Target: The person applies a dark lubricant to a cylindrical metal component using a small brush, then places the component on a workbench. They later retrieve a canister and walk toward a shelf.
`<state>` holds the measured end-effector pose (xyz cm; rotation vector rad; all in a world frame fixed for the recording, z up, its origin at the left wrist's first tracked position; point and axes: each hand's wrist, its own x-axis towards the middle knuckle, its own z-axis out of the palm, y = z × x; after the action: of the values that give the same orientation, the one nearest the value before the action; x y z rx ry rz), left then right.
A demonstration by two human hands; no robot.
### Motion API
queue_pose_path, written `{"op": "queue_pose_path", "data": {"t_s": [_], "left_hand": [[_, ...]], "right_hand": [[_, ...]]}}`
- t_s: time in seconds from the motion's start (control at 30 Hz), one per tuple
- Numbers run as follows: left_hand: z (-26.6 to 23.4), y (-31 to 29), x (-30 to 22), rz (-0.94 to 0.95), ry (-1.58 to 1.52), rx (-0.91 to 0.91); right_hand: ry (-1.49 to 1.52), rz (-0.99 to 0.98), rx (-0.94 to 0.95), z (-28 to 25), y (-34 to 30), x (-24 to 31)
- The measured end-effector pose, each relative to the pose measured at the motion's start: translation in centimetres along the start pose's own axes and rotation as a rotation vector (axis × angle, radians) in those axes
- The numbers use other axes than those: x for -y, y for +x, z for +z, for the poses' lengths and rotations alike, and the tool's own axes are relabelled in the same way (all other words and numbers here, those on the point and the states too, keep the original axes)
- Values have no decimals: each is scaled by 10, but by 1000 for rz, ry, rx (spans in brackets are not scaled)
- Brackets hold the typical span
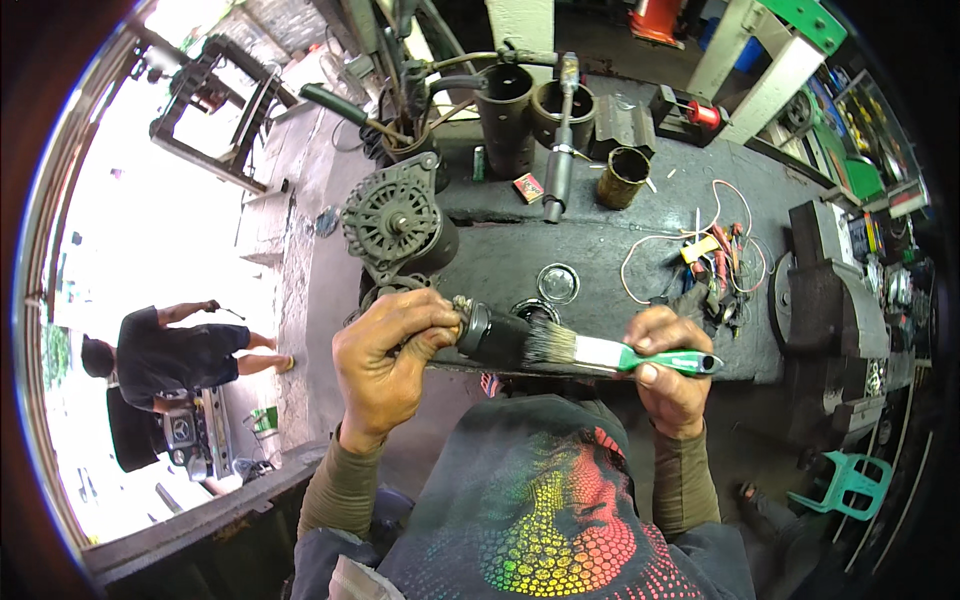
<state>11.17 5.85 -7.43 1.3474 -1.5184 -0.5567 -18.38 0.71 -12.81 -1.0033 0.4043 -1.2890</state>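
My left hand [395,355] is closed, fingers and thumb pinching the end of a black cylindrical part [497,338], which lies roughly level above the bench's near edge. From the other side my right hand [668,365] grips a paintbrush [598,352] by its green handle. The brush's pale, dark-stained bristles reach the open end of the cylinder; whether they touch it I cannot tell. Just beyond the bristles lies a dark round ring [535,311], partly hidden, and behind that a clear round dish or lid [558,284].
An alternator [400,220] stands at the bench's left. Metal cylinders [507,120], a rusty can [625,177] and a socket tool [560,170] sit farther back. Tangled wires and tools [715,255] lie right, near a bench vise [830,290]. Another person [180,345] works at far left.
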Motion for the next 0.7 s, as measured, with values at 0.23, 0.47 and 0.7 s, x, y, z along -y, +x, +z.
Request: {"op": "queue_pose_path", "data": {"t_s": [0.23, 0.47, 0.7], "left_hand": [[0, 0, -8, 28, -54, 70], [5, 3, -16, 70, -28, 122], [9, 6, -18, 87, -32, 107]], "right_hand": [[48, 40, 73, -19, 6, -7], [-9, 108, 46, -21, 3, -4], [38, 10, -13, -24, -1, 6]]}}
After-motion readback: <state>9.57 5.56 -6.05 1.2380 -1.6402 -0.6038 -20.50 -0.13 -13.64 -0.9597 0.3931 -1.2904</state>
